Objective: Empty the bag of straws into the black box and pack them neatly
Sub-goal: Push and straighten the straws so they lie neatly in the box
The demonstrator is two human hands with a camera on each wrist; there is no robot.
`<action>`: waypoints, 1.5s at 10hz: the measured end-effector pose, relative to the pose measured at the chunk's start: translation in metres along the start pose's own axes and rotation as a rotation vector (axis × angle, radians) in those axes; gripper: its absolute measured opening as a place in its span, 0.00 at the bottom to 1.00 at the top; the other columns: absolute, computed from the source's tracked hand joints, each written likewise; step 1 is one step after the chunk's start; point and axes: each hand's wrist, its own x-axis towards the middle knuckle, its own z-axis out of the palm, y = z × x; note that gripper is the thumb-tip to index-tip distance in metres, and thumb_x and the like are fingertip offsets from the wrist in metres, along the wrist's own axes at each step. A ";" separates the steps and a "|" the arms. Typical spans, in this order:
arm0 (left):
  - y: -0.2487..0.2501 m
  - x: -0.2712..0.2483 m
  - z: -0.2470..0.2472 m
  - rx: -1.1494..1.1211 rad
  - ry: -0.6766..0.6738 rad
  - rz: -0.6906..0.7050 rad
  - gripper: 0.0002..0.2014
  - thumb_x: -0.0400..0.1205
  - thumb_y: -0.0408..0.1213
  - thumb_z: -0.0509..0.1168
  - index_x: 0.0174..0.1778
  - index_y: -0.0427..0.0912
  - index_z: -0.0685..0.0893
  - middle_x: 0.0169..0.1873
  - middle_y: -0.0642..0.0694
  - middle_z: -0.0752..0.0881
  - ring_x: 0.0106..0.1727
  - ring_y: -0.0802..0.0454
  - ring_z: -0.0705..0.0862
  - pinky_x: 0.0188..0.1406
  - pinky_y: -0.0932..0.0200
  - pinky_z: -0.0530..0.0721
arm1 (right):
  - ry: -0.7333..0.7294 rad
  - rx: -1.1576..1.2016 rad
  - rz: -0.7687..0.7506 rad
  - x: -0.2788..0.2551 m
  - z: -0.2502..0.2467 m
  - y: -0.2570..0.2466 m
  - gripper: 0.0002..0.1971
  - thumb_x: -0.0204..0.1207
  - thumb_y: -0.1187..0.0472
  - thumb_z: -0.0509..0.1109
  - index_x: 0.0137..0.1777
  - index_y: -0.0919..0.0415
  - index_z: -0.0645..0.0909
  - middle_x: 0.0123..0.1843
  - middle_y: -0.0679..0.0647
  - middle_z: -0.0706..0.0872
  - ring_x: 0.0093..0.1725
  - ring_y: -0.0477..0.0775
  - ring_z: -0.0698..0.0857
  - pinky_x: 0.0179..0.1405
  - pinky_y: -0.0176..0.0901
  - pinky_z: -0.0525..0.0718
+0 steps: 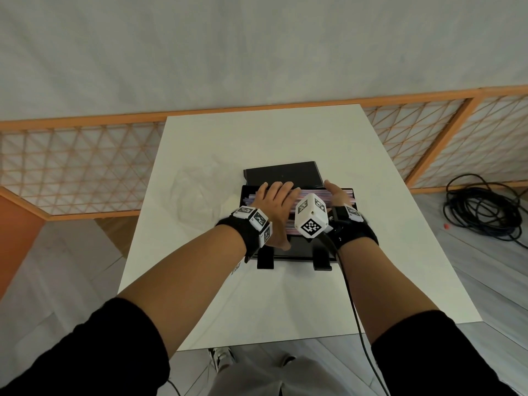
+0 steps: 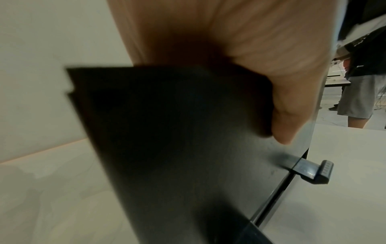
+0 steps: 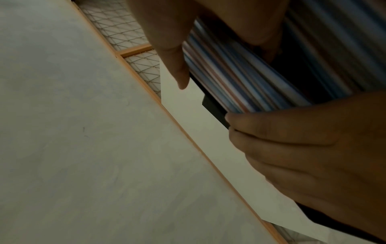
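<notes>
The black box (image 1: pixel 297 254) stands open mid-table, its lid (image 1: pixel 281 172) tipped back behind it. Pink, blue and white straws (image 1: pixel 311 195) lie lengthwise inside, filling it. My left hand (image 1: pixel 274 200) lies flat on the straws' left part, fingers straight, with the thumb (image 2: pixel 292 115) down against the box's front wall (image 2: pixel 188 148). My right hand (image 1: pixel 338 195) stands on edge at the box's right end. Its fingers (image 3: pixel 292 148) press against the straws' (image 3: pixel 240 82) ends, the thumb (image 3: pixel 177 66) lying along the far side. The empty clear bag (image 1: pixel 197 190) lies left of the box.
Two black latches (image 1: pixel 264 260) stick out from the box's front over the white table (image 1: pixel 285 304). A wooden lattice screen (image 1: pixel 80 167) runs behind the table. A coil of black cable (image 1: pixel 483 207) lies on the floor at right. A person in grey shorts (image 2: pixel 359 95) stands beyond.
</notes>
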 end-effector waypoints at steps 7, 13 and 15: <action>0.001 0.000 0.012 -0.032 0.100 -0.015 0.50 0.74 0.53 0.69 0.83 0.39 0.47 0.84 0.40 0.47 0.84 0.42 0.45 0.82 0.38 0.44 | 0.009 0.030 -0.128 -0.040 -0.014 -0.024 0.32 0.65 0.50 0.77 0.68 0.57 0.71 0.71 0.59 0.74 0.67 0.65 0.76 0.66 0.56 0.76; -0.005 -0.009 0.010 -0.174 0.153 0.026 0.58 0.62 0.57 0.73 0.82 0.41 0.49 0.82 0.43 0.53 0.83 0.44 0.50 0.82 0.45 0.40 | -0.053 -1.233 -0.942 -0.021 -0.030 -0.015 0.18 0.73 0.66 0.70 0.63 0.58 0.79 0.60 0.55 0.85 0.60 0.53 0.83 0.64 0.41 0.78; -0.002 -0.016 0.010 -0.059 0.238 0.051 0.59 0.60 0.64 0.70 0.81 0.40 0.51 0.79 0.42 0.60 0.79 0.43 0.59 0.83 0.43 0.46 | -0.150 -1.807 -0.781 -0.003 -0.040 -0.001 0.40 0.69 0.56 0.74 0.79 0.58 0.60 0.76 0.57 0.68 0.73 0.59 0.73 0.74 0.51 0.71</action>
